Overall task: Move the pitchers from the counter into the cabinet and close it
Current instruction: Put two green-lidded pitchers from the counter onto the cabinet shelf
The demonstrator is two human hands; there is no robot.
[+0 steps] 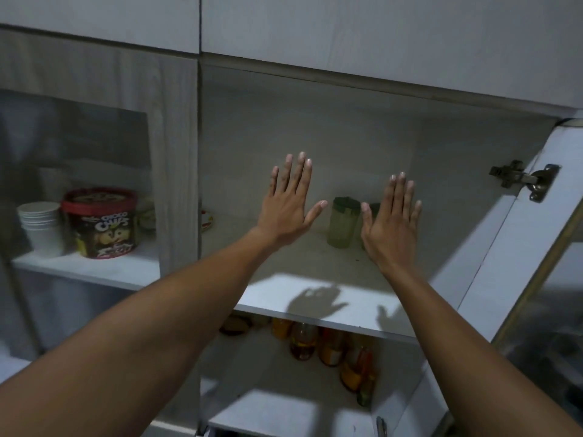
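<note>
The left hand (288, 203) is raised flat in front of the open cabinet, fingers spread and holding nothing; the right hand (391, 222) is raised the same way beside it, palm forward and also empty. Between the two hands, further back on the middle shelf (284, 294), stands a pale green pitcher (343, 223) with a darker green lid; it is upright, and a second green pitcher (375, 209) is just beside it, mostly hidden behind the right hand. The counter is not in view, so I cannot tell if more pitchers wait there.

The pitcher looks like thin translucent plastic, so I judge it light and rather stiff, not fragile; the smooth wall may be a little slippery, and the lid could come loose if one lifts by it. A handle does not show from here; the safest hold seems around the body, under the lid.

Below the shelf stand some bottles (331, 345); on the left, behind a glass door, are paper cups (41, 225) and a chocolate tub (101, 222). The cabinet door (517, 247) is swung open at the right on its hinge (520, 179); it is not yet closed.
</note>
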